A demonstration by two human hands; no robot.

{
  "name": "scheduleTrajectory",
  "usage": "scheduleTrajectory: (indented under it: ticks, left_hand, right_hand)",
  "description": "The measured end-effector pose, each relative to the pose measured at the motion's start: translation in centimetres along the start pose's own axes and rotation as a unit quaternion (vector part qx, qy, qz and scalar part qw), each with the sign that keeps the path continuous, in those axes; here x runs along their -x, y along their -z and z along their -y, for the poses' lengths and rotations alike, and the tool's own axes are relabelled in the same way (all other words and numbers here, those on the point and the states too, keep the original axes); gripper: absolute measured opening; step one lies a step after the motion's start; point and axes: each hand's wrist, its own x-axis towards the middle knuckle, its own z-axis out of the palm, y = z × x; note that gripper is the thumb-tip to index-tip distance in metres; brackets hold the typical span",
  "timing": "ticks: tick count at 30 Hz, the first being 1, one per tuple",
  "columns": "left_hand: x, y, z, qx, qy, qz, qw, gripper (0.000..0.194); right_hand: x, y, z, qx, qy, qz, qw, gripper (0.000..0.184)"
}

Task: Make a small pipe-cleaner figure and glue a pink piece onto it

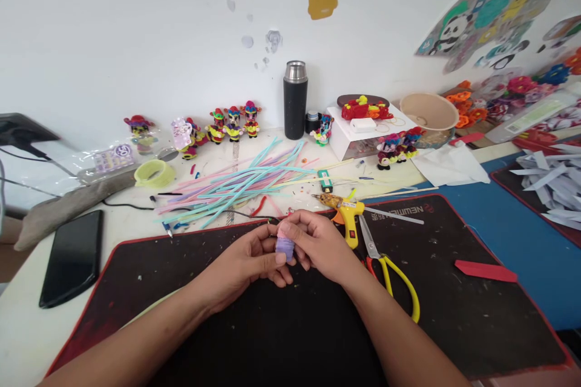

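Between my two hands is a small coiled pipe-cleaner piece (284, 247), purple below and pink at the top. My left hand (255, 259) grips it from the left, thumb against its lower part. From the other side my right hand (319, 247) pinches the pink top with thumb and fingers; some fingertips are hidden behind the coil. Just right of my right hand lie a yellow glue gun (350, 222) and yellow-handled scissors (385, 266). Behind the hands spreads a loose pile of pastel pipe cleaners (245, 178).
A dark desk mat (172, 278) lies under my hands, with a red strip (485, 271) on its right. A black phone (72, 257) rests at left. Along the wall stand a black thermos (295, 103), several small figures (233, 124) and a beige bowl (429, 110).
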Motion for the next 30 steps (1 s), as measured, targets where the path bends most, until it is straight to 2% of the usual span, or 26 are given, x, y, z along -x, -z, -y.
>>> scheduleTrajectory:
  ticks: [13,18,25,30]
  left_hand:
    - [-0.12,0.37,0.37,-0.008,-0.014,0.005,1.0,0.045]
    - [-0.14,0.42,0.71,-0.016,-0.027,0.027,0.999,0.052]
    - [-0.29,0.41,0.76,-0.047,-0.031,0.017,0.998,0.044]
    - [-0.21,0.34,0.57,-0.049,-0.024,0.009,0.998,0.046]
  right_hand:
    - [0.03,-0.12,-0.03,0.007,0.005,0.001,1.0,0.037]
    - [0.06,-0.09,-0.05,-0.003,0.006,-0.004,1.0,0.035]
    - [0.02,-0.12,-0.2,0.002,0.002,-0.002,1.0,0.035]
    - [0.03,-0.15,-0.1,0.007,0.008,0.003,1.0,0.033]
